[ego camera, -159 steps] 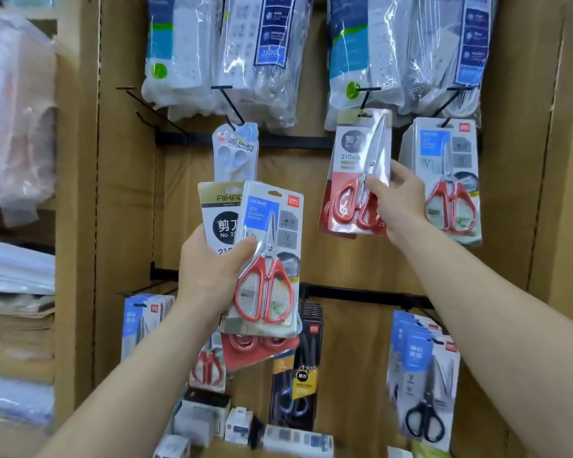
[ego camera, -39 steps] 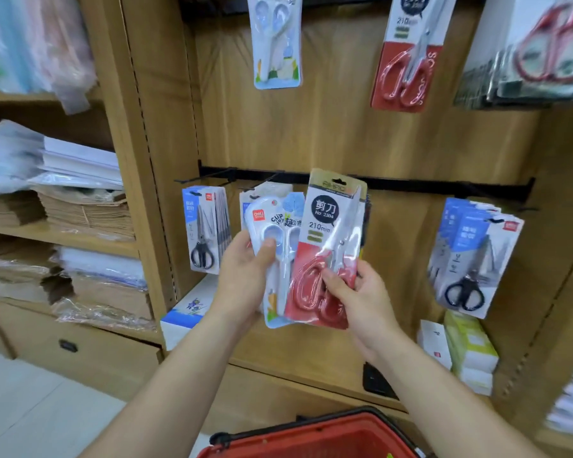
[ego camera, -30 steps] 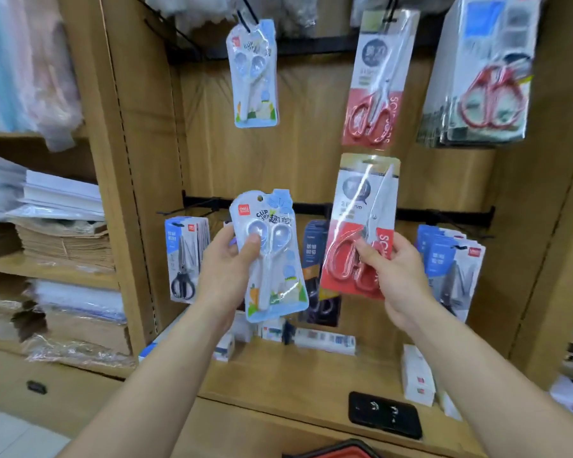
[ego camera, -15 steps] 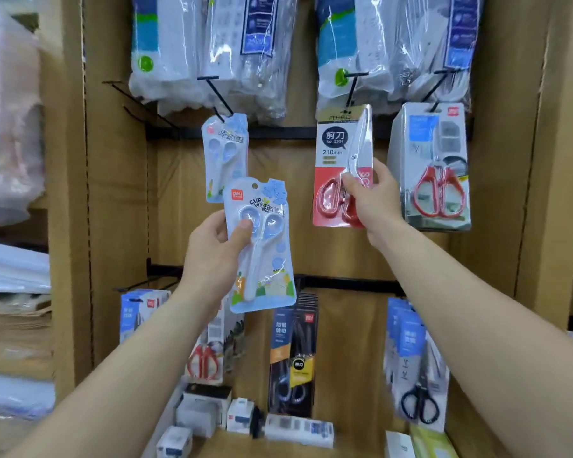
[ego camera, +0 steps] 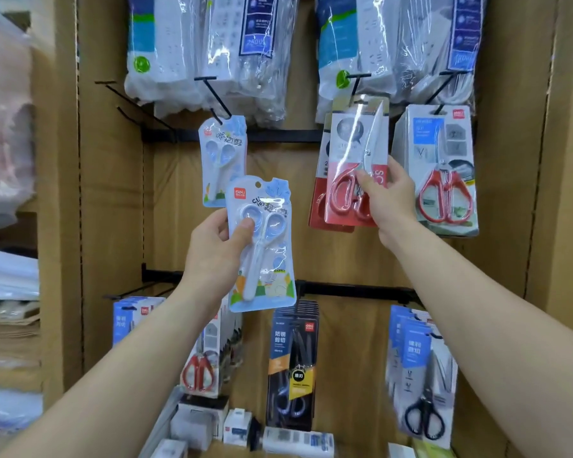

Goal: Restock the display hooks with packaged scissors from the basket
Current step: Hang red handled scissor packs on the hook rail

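At hooks [ego camera: 356, 84], both hands raised.

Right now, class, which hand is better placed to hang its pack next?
The right hand: its red scissors pack is at its hook, while the left hand holds the blue pack lower.

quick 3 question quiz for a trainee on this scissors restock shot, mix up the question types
1. True or false: the left hand holds a red-handled pack.
2. Multiple choice: the right hand holds the red pack (A) down by the black-handled scissors, (B) up at a hook on the upper rail, (C) over a basket.
3. Fill in: a matching blue pack already hangs just above and ___ of the blue pack in the left hand.

Key: 1 false; 2 B; 3 left
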Demonstrator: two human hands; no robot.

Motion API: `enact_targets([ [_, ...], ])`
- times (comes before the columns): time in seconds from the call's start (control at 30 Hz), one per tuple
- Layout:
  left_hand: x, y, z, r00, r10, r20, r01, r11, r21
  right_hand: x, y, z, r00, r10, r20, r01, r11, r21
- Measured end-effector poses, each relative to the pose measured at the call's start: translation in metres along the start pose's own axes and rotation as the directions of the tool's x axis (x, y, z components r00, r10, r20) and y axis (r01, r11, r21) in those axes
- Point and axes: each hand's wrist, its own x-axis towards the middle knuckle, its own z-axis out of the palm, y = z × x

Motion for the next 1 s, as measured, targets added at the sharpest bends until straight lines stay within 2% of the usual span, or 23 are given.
enact_targets([
  [0.17,-0.001,0.001,0.001,1.000,0.008,0.011,-0.008,1.000,0.012,0.007,-0.001,-0.002,0.998,0.045,0.049,-0.043,0.998,-0.045],
  [0.43,-0.002,0.000,-0.001,1.000,0.015,0.020,-0.015,1.000,0.022,0.012,0.005,0.002,0.996,0.080,0.033,-0.077,0.993,-0.094],
  [0.57,-0.002,-0.002,0.000,1.000,0.018,0.009,-0.018,1.000,0.012,0.009,0.014,0.012,0.982,0.190,0.015,-0.180,0.951,-0.251],
  [0.63,-0.002,-0.003,-0.002,1.000,0.030,-0.002,-0.030,0.999,0.021,-0.007,0.021,0.017,0.983,0.182,-0.020,-0.170,0.869,-0.464],
  [0.7,-0.003,-0.007,-0.004,0.999,0.038,-0.009,-0.038,0.999,0.036,-0.037,0.025,0.020,0.992,0.124,-0.015,-0.113,0.841,-0.530],
  [0.77,-0.003,-0.011,-0.006,0.999,0.030,-0.020,-0.029,0.999,0.043,-0.073,0.022,0.023,0.977,0.162,0.135,-0.099,0.919,-0.382],
  [0.83,-0.005,-0.014,-0.008,0.999,0.022,-0.037,-0.021,0.999,0.042,-0.106,0.016,0.030,0.885,0.283,0.370,-0.221,0.954,-0.200],
  [0.87,-0.005,-0.015,-0.009,0.998,0.021,-0.051,-0.019,0.999,0.039,-0.117,0.013,0.033,0.833,0.299,0.466,-0.255,0.954,-0.156],
  [0.93,-0.005,-0.016,-0.012,0.996,0.014,-0.089,-0.011,0.999,0.034,-0.134,0.009,0.039,0.789,0.275,0.550,-0.229,0.961,-0.152],
  [1.0,-0.005,-0.015,-0.018,0.993,-0.002,-0.119,0.004,1.000,0.013,-0.143,0.007,0.045,0.795,0.248,0.554,-0.187,0.968,-0.165],
])
